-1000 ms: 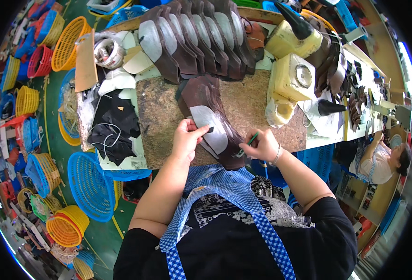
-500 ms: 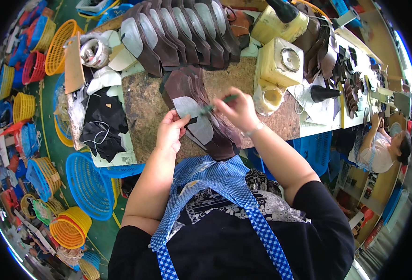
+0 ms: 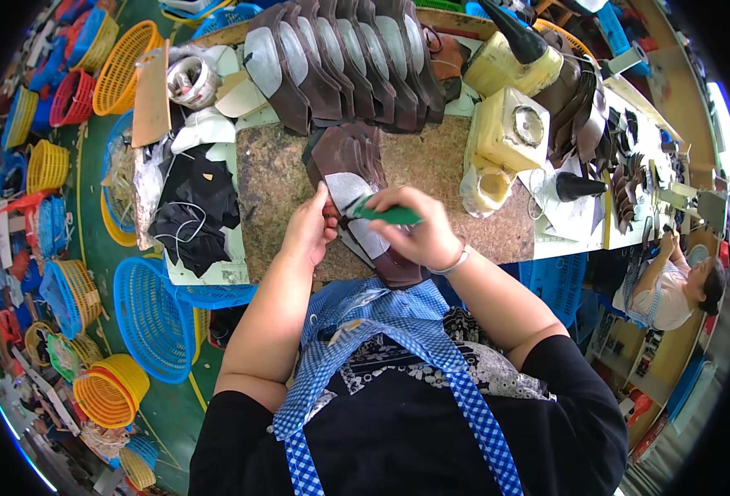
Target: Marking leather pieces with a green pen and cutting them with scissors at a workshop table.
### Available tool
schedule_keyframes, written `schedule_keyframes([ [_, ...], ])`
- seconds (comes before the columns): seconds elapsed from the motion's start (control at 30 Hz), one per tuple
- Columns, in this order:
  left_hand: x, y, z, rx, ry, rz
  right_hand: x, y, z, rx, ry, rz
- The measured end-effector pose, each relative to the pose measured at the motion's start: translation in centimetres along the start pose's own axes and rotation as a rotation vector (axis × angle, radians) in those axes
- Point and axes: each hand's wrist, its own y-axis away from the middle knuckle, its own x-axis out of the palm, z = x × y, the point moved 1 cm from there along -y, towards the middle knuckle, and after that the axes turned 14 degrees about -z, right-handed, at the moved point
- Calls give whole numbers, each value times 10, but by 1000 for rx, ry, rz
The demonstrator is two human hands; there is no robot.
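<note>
A stack of dark brown leather pieces with a pale grey patch on top lies on the worn work board. My left hand is closed at the stack's left edge, thumb up along the patch and fingers curled at its side. In my right hand is a green-handled tool. Its end rests at the patch, where a small black strip shows; I cannot make out the tip.
Behind the board, brown leather pieces with grey patches lie overlapped in a row. Yellowed containers stand right, black scraps and a tape roll left. A blue basket stands below. Another person sits far right.
My right hand has come down and turned, so the green handle now shows broadly. My left hand has shifted slightly, its thumb now pointing up. The whole view has moved a little.
</note>
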Motion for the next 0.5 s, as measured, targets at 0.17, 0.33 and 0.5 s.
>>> schedule_keyframes([
  [0.17, 5, 3, 1, 145, -211, 122, -35, 18, -12, 300, 101, 146],
  [0.33, 8, 10, -2, 167, -240, 122, -70, 54, -22, 273, 122, 274],
  [0.5, -9, 30, -2, 320, -155, 443, -69, 22, -19, 313, 309, 5],
])
